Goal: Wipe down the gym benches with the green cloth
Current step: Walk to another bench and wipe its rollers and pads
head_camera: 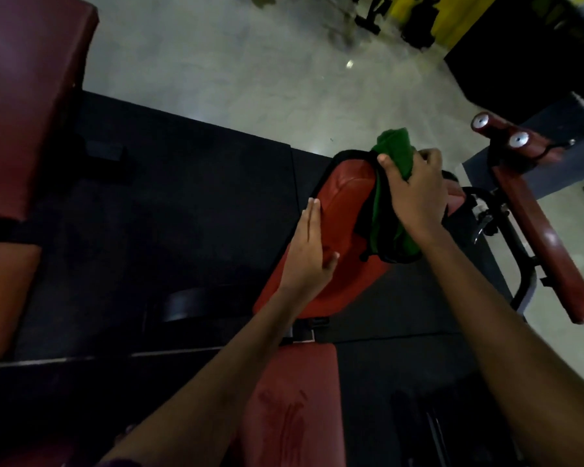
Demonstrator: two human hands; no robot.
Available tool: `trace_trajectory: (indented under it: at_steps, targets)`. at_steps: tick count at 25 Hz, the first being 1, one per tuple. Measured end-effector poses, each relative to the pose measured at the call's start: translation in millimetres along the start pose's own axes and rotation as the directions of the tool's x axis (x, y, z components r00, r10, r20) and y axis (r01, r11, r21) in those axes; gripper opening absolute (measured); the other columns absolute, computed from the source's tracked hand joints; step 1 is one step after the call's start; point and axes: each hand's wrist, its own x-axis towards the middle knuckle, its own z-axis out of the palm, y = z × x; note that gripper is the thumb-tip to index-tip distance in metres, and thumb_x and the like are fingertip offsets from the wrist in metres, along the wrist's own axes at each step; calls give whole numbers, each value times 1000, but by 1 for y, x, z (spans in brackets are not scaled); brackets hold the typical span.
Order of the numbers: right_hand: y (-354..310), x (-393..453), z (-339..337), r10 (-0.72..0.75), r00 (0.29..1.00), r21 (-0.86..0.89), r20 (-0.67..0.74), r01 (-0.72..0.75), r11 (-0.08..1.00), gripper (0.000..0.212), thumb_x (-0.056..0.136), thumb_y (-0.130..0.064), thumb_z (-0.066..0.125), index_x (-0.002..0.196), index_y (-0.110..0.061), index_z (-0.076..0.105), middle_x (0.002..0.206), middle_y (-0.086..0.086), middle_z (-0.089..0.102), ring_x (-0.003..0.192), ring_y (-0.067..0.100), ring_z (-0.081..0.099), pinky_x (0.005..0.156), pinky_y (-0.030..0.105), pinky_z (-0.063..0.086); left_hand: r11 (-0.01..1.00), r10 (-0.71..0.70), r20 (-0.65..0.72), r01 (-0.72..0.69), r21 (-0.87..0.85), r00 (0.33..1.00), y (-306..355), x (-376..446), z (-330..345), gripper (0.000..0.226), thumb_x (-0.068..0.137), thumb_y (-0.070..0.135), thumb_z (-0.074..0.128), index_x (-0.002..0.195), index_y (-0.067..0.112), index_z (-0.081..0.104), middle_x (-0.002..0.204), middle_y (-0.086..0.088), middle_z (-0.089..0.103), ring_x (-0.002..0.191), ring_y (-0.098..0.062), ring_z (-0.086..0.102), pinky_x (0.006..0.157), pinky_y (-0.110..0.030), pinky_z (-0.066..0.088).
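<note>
Presently: right hand clamped cloth on bench pad's far end, pad running toward wearer; left hand, fingers straight, steadied its edge.

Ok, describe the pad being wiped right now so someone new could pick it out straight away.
Start from the black floor mat in the middle of the view. At its right edge, a tilted red-orange pad rises. Unlike the darker maroon pads around it, it has the green cloth draped over it, gripped by the right hand, and the left hand flat against its side.
</note>
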Motion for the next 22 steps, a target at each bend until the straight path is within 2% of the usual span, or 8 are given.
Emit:
trace_trajectory:
  at_steps: [3, 6, 8, 11, 14, 15, 19, 22]
  targets:
    - [-2, -23, 14, -156, 977, -2, -147, 157, 988, 51, 93, -50, 49, 119, -7, 57, 120, 16, 47, 95, 27, 57, 70, 26, 40, 999, 15, -168, -6, 54, 986, -18, -8, 33, 87, 90, 22, 57, 147, 16, -9, 158, -5, 2, 144, -12, 1, 118, -35, 13]
    - [4, -24, 14, -479, 837, -174, -266, 447, 877, 50, 92, -45, 54, 119, -3, 57, 119, 25, 51, 93, 34, 59, 69, 36, 49, 995, 48, -241, -24, 102, 969, -49, -14, 51, 85, 92, 20, 55, 147, 16, -10, 156, -2, 4, 142, -10, 2, 117, -39, 17]
    - [-1, -13, 9, -594, 759, -312, -265, 515, 798, 48, 92, -44, 54, 121, -6, 57, 122, 27, 52, 96, 38, 59, 70, 40, 49, 994, -4, -214, 28, 107, 977, -71, -19, 58, 86, 92, 13, 56, 144, 21, -12, 155, 4, 1, 142, -11, 2, 117, -40, 21]
    - [-21, -23, 17, -695, 707, -500, -129, 559, 661, 46, 86, -40, 61, 122, -11, 58, 129, 22, 52, 96, 38, 57, 73, 39, 45, 995, -2, -221, 23, 95, 975, -92, -27, 65, 83, 93, 11, 55, 143, 24, -9, 158, 0, 7, 143, -14, 7, 115, -37, 25]
    - [-32, -56, 46, -767, 608, -753, 204, 599, 274, 43, 75, -40, 68, 113, -20, 66, 126, 6, 57, 89, 28, 59, 69, 30, 44, 996, -7, -251, 27, 80, 968, -100, -30, 75, 84, 92, 10, 57, 146, 22, -6, 158, -3, 11, 145, -19, 11, 114, -43, 29]
    - [-33, -59, 48, -753, 607, -756, 255, 610, 236, 40, 74, -40, 68, 109, -21, 67, 124, 4, 58, 88, 27, 58, 68, 30, 42, 997, -20, -263, 37, 62, 965, -101, -32, 78, 84, 91, 10, 58, 147, 20, -5, 158, -3, 11, 145, -20, 12, 112, -45, 32]
    - [-37, -49, 39, -723, 680, -712, 122, 567, 415, 35, 79, -33, 66, 102, -6, 65, 117, 16, 55, 86, 35, 55, 64, 34, 37, 997, -45, -281, 59, 42, 959, -114, -45, 85, 84, 91, 11, 59, 146, 18, -4, 157, -1, 9, 144, -20, 15, 108, -45, 39]
    - [-32, -75, 78, -700, 676, -756, 229, 577, 310, 36, 72, -32, 73, 99, -9, 68, 112, 13, 60, 75, 27, 57, 58, 29, 38, 998, -51, -236, 60, 32, 970, -125, -51, 85, 84, 93, 12, 56, 144, 26, -9, 157, 5, 2, 144, -16, 10, 109, -41, 37]
